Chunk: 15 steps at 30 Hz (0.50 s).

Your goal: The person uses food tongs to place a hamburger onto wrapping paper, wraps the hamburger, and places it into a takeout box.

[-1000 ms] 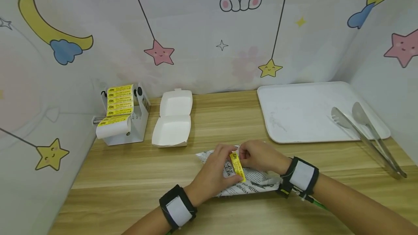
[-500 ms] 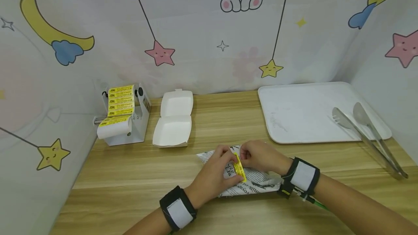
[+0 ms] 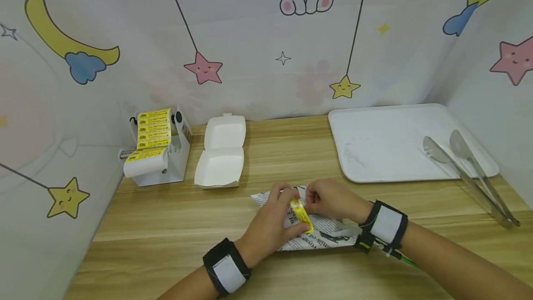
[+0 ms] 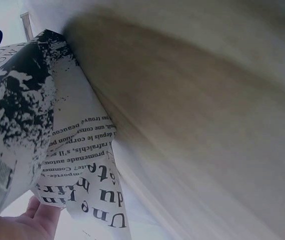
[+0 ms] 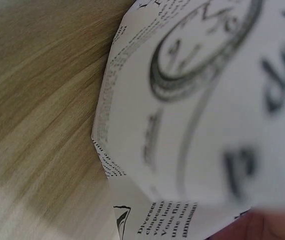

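A yellow printed label sticker (image 3: 300, 213) lies lengthwise between the thumb and index finger of my left hand (image 3: 272, 219), which grips it by its two ends over the wrapping paper. The newsprint-patterned wrapping paper (image 3: 316, 240) is folded into a bundle on the table; whatever it wraps is hidden. My right hand (image 3: 333, 199), fingers curled, holds the paper's far side close beside the label. Close up, the left wrist view shows the paper's loose folds (image 4: 77, 120), and the right wrist view its printed side (image 5: 142, 110).
A label dispenser (image 3: 160, 152) with a roll of yellow labels stands at the back left. Beside it an open white clamshell box (image 3: 219, 165) rests on the wooden table (image 3: 166, 235). At the back right is a white tray (image 3: 387, 142), with metal tongs (image 3: 470, 175) over its edge.
The label in my left hand has flexed, and its upper end has shifted slightly left as the index finger draws back. My right hand stays in place on the paper.
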Each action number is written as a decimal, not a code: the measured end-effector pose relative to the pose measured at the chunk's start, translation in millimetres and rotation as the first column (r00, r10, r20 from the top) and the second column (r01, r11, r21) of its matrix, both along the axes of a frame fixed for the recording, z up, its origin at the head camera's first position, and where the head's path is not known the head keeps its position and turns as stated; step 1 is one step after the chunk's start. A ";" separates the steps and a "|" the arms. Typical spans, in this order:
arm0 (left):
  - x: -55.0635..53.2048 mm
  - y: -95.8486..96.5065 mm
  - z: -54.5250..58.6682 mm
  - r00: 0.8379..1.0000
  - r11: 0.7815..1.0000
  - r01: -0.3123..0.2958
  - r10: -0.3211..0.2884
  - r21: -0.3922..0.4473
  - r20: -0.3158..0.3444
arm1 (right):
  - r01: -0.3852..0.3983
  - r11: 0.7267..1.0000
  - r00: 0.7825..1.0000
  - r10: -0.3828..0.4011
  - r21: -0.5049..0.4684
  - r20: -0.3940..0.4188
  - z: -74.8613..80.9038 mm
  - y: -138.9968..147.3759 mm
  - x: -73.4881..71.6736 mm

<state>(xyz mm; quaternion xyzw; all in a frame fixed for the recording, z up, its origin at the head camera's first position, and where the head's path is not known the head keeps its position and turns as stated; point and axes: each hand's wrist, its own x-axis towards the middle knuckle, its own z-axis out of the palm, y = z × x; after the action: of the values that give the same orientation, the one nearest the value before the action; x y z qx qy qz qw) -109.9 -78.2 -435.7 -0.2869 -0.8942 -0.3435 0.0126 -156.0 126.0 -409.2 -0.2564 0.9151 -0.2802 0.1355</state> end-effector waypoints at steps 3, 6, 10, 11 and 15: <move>0.8 1.1 -0.2 0.999 0.999 -0.037 0.036 0.029 0.018 | 0.008 1.000 1.000 -0.008 0.010 0.005 0.2 -0.5 0.3; 1.3 1.9 0.2 0.998 0.997 -0.065 0.064 0.044 0.022 | 0.021 1.000 1.000 -0.021 0.015 0.020 0.6 -1.0 0.3; 1.1 0.8 1.9 0.998 0.998 -0.054 0.053 0.034 0.015 | 0.020 1.000 1.000 -0.020 0.009 0.023 0.5 -1.7 0.3; 0.9 0.5 2.0 0.999 0.999 -0.044 0.043 0.031 0.009 | 0.019 1.000 1.000 -0.019 0.007 0.024 0.5 -1.7 0.3; 1.0 0.1 1.1 0.999 0.999 -0.026 0.026 0.025 -0.027 | 0.019 1.000 1.000 -0.019 0.001 0.021 0.7 -1.4 0.7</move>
<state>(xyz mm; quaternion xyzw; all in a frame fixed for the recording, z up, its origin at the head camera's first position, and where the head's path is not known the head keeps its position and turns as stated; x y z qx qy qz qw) -108.9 -78.1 -434.5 -0.2797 -0.8932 -0.3506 0.0327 -155.3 124.6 -408.5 -0.2447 0.9161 -0.2837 0.1427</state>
